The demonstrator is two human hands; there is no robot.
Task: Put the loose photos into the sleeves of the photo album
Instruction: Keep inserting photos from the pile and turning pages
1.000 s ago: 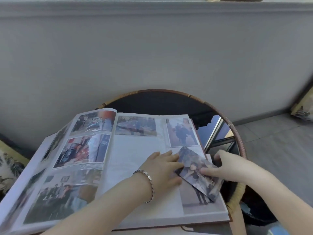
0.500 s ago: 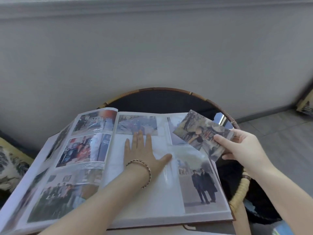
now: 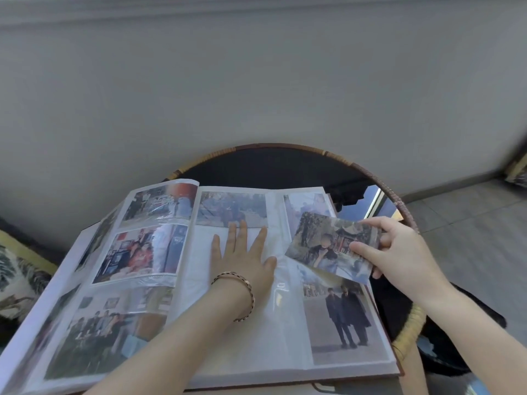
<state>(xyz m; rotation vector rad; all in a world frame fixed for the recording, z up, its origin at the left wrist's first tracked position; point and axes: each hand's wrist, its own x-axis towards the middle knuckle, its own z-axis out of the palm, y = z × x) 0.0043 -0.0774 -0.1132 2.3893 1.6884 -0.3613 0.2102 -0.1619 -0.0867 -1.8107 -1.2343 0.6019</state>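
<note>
The photo album lies open on a round table, with photos in most of its clear sleeves. My left hand rests flat, fingers spread, on a bare sleeve in the middle of the right-hand page. My right hand pinches a loose photo by its right edge. That photo hangs tilted just above the right column of the page, between a sleeved photo at the top and a sleeved photo of two figures in dark coats below.
The round table has a woven rattan rim and a dark glossy top. A grey wall stands close behind it. A patterned cushion lies at the left, and tiled floor shows at the right.
My right hand lifted the loose photo off the lower right of the page, then brought it slightly down and left. My left hand slid up the page and flattened with fingers spread.
</note>
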